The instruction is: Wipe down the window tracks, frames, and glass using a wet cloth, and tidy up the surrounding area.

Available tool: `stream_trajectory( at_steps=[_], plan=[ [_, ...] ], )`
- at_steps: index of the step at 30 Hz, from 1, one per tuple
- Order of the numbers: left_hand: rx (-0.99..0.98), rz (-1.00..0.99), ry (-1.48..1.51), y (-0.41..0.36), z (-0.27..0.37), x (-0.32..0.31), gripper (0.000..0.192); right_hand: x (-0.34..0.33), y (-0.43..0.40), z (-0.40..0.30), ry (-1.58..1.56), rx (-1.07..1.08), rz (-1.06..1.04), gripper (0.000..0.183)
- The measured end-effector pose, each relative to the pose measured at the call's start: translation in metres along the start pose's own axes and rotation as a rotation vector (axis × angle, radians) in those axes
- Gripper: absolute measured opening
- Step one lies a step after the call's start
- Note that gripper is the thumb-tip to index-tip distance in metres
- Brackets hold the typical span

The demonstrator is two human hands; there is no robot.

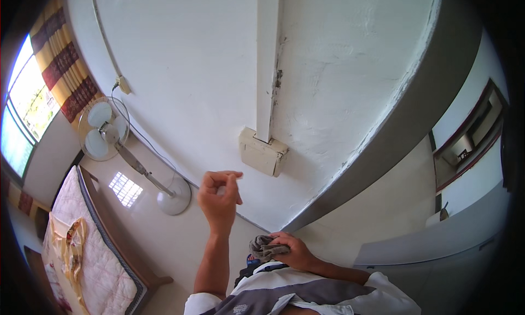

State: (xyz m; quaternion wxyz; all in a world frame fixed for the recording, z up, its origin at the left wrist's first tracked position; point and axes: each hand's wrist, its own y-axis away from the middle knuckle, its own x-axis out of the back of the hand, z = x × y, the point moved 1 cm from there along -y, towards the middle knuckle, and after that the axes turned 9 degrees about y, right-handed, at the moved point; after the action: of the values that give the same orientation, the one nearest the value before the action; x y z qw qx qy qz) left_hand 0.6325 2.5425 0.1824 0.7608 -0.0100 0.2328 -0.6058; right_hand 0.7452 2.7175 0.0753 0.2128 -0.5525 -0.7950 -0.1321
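Observation:
A bunched grey cloth (264,247) is gripped in my right hand (293,249), low in front of my body. My left hand (219,192) is raised before the white wall, fingers curled and thumb bent in; no object shows in it, though the inside of the fingers is partly hidden. Just above and to the right of it, apart from the fingers, a cream plastic electrical box (262,153) is fixed to the wall. A white cable trunking (268,60) runs down into the box, with cracked, dark-stained plaster along its right side.
A pedestal fan (133,159) stands at the left, its cord running to a wall socket (123,85). Below it is a bed (102,249) with a yellow cloth (74,245) on it. A striped curtain (65,56) hangs by the window. The wall's grey edge (369,151) curves down at the right.

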Motion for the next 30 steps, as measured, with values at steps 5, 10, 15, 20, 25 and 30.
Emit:
stream_trajectory(
  at_steps=[5, 10, 15, 20, 25, 30],
  plan=[
    [-0.249, -0.045, -0.136, 0.011, -0.001, -0.014, 0.016, -0.006, -0.001, -0.003, -0.046, -0.021, -0.036, 0.03],
    [-0.721, -0.121, -0.406, -0.001, 0.008, -0.029, 0.013, -0.007, 0.0, -0.006, -0.024, -0.04, -0.037, 0.03],
    [-0.897, -0.132, -0.523, -0.006, 0.016, -0.04, 0.017, -0.01, 0.003, 0.002, -0.063, -0.076, -0.015, 0.028],
    [-0.894, -0.074, -0.603, -0.009, 0.012, -0.041, 0.013, -0.011, 0.006, 0.005, -0.084, -0.076, 0.011, 0.028],
    [-0.891, -0.042, -0.625, -0.009, 0.007, -0.042, 0.012, -0.007, 0.004, 0.0, -0.055, -0.062, -0.004, 0.029],
    [-0.855, 0.008, -0.599, -0.007, 0.007, -0.047, 0.01, -0.007, 0.004, 0.001, -0.029, -0.031, -0.006, 0.031]
  ],
)
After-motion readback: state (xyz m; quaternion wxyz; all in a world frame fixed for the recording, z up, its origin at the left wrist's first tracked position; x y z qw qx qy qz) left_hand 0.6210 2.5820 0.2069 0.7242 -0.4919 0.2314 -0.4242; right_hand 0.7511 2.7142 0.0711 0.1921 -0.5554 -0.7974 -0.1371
